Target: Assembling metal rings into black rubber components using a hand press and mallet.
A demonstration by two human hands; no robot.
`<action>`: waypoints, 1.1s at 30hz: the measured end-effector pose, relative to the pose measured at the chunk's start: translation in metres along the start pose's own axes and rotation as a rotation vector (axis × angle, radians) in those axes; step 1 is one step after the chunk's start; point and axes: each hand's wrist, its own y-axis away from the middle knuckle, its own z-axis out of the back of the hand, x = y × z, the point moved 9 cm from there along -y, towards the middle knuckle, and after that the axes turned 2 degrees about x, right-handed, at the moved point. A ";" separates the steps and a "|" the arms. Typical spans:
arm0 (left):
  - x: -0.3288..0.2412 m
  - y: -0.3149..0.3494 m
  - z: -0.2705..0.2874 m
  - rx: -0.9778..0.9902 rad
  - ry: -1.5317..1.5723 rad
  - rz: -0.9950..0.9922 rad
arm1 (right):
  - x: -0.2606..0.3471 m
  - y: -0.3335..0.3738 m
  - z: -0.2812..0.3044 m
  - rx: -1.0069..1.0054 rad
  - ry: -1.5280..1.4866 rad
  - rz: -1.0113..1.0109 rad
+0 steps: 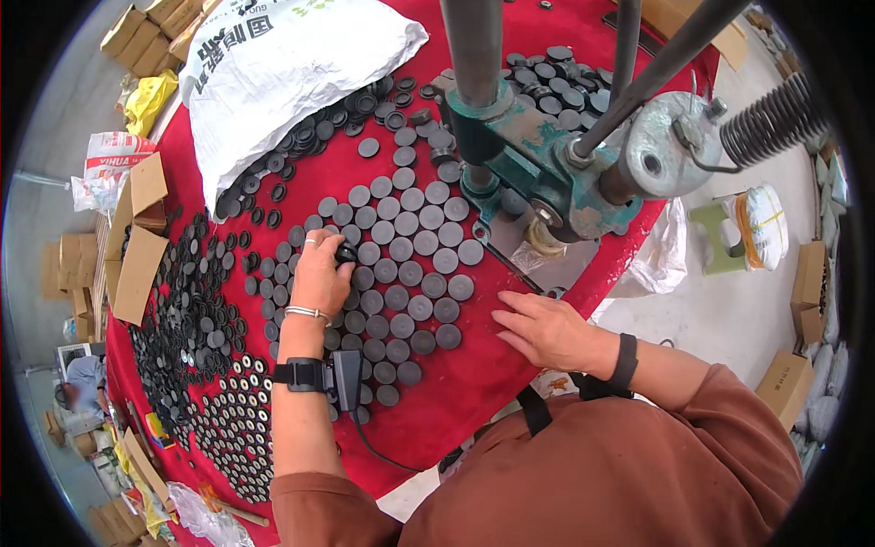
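Note:
My left hand (pixel 319 276) reaches over the rows of discs with its fingers closed around a small black round cap (pixel 346 252). Under and around it, flat dark grey discs (pixel 386 271) lie close together on the red cloth (pixel 474 374). My right hand (pixel 545 330) rests palm down near the cloth's right edge, fingers stretched out and holding nothing. Just beyond it stands a green metal press (pixel 556 173) with a thick upright post and a coiled spring. A dark base plate (pixel 547 264) lies under its head.
At far left, loose black rings (pixel 196 301) are heaped beside rows of small pale-centred pieces (pixel 237 424). A white sack (pixel 292 82) lies at the back, next to more black rings (pixel 314 132). Grey discs (pixel 561 91) pile behind the press. A cardboard box (pixel 141 264) stands left.

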 end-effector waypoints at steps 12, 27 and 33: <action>-0.095 0.050 0.043 -0.399 0.175 -0.239 | -0.024 -0.060 -0.028 0.154 -1.401 -0.853; -0.081 0.114 -0.010 -0.153 1.454 0.601 | 0.025 -0.085 -0.037 0.243 -1.465 -0.642; -0.076 0.134 -0.031 -0.085 1.569 0.628 | 0.027 -0.065 -0.041 0.289 -1.182 -0.700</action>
